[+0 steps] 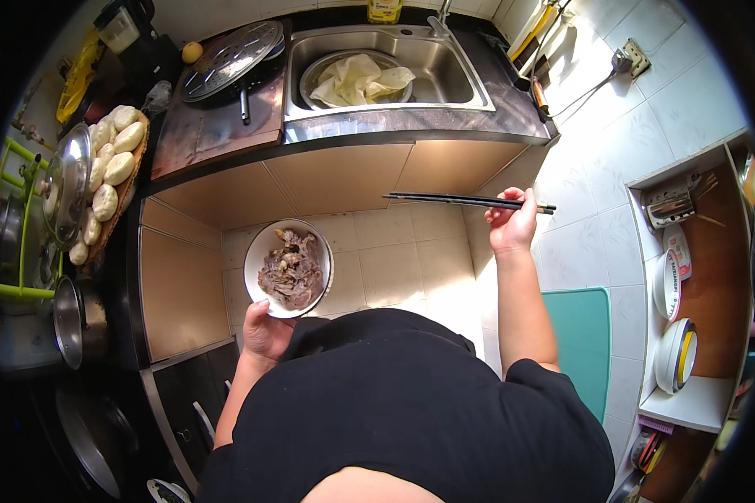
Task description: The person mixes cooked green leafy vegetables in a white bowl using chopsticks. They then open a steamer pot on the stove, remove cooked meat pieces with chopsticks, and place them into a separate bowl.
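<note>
My left hand (266, 332) grips the near rim of a white bowl (329, 267), with the thumb over its edge. Greyish-brown pieces of cooked meat (292, 272) lie heaped in the bowl, which hangs over the tiled floor. Off to the right, my right hand (512, 222) is closed around a pair of dark chopsticks (453, 199). Their tips point left, apart from the bowl, at about the height of the counter's front edge.
Ahead is a steel sink (445, 80) holding a basin with pale cloth-like material (361, 80). A wooden board (218, 134) carries a perforated metal lid (233, 60). Pale dough buns (119, 168) sit on a tray at left. A shelf (688, 411) with bowls stands at right.
</note>
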Demonstrator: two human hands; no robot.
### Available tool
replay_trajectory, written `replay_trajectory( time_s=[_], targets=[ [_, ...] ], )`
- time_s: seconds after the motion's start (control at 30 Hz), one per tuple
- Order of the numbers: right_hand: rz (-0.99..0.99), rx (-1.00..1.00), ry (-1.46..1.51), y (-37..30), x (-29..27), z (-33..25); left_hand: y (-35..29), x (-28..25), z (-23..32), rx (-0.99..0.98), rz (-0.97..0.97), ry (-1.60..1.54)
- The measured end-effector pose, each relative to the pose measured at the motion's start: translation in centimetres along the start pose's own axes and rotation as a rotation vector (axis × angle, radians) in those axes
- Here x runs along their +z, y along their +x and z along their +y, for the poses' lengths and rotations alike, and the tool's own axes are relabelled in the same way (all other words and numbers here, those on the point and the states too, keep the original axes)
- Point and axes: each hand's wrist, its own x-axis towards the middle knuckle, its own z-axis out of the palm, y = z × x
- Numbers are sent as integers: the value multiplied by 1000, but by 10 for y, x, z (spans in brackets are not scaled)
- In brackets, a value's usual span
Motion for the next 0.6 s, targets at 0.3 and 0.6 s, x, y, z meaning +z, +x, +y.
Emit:
replay_trajectory(
  time_s=[0.3,0.6],
  targets=[
    [217,-151,48,89,14,-5,98,10,25,-99,-9,-79],
    [-75,-247,-811,207,102,-44,226,31,72,-75,-77,-37]
  ],
)
